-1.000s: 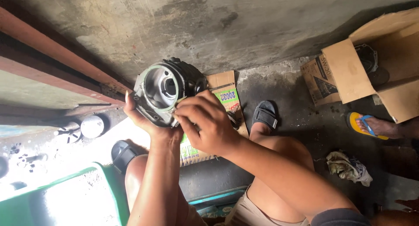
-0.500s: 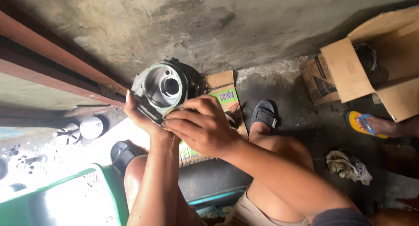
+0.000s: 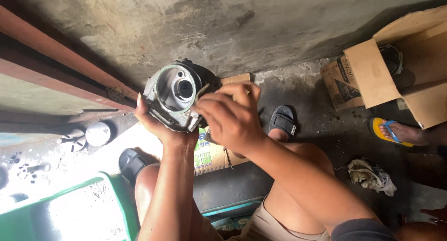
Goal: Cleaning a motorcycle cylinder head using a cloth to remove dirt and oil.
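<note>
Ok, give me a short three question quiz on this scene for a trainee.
1. True or false: the left hand supports the metal engine cylinder from below.
2. What does the right hand touch? A) the cylinder's rim B) the rag C) the open cardboard box
3. Fill in: the other person's foot wears a ___ flip-flop.

Key: 1 true; 2 A; 3 yellow.
</note>
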